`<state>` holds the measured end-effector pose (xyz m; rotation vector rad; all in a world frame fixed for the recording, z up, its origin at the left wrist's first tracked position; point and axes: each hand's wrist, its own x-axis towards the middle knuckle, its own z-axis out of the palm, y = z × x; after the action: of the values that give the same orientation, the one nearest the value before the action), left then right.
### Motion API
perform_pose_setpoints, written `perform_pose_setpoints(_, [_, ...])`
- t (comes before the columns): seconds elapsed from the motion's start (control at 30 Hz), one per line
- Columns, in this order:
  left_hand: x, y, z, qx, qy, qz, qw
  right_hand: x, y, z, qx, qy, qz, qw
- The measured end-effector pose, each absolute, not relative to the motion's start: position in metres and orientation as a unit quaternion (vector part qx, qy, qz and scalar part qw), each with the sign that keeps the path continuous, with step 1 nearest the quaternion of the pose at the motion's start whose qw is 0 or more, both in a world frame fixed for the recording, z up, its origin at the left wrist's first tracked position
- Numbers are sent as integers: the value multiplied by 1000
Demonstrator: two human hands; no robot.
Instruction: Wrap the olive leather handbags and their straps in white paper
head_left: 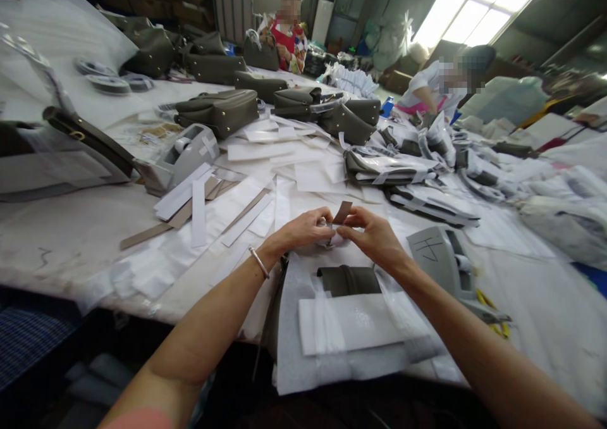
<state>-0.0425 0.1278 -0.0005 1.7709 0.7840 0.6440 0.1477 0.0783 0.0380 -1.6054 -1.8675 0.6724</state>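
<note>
My left hand (307, 228), a bracelet on its wrist, is closed with the fingers pinched at a small pale wrapped piece (327, 242), its details hidden. Close beside it, my right hand (374, 234) pinches a short brown strip (343, 212) that sticks up between the two hands. Beneath both lies a dark olive handbag (349, 280), mostly covered by white wrapping sheet (296, 359). A white foam pad (353, 321) is held across it with clear tape.
Grey tape dispensers (429, 252) stand right of the bag and at left. Yellow-handled scissors (493, 315) lie at right. White and brown card strips (198, 214) are scattered left. Several olive bags (220, 109) stand farther back. Two people (284, 40) work across the table.
</note>
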Motion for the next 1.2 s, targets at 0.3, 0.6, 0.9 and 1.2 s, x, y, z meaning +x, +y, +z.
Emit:
perform_pose_setpoints(0.3, [-46,131,-5,724,312,276,549,152,70,21,-557,-776,37,294])
perform_pose_setpoints(0.6, [-48,128,-2,726,284,260,569,151,61,22,-555,-776,-27,299])
perform_pose_setpoints(0.9, [-47,136,-7,733,244,299,560,155,47,18,-431,-847,48,308])
perform_pose_setpoints(1.2, [-49,134,-7,734,251,265,572,158,37,18,-523,-788,80,314])
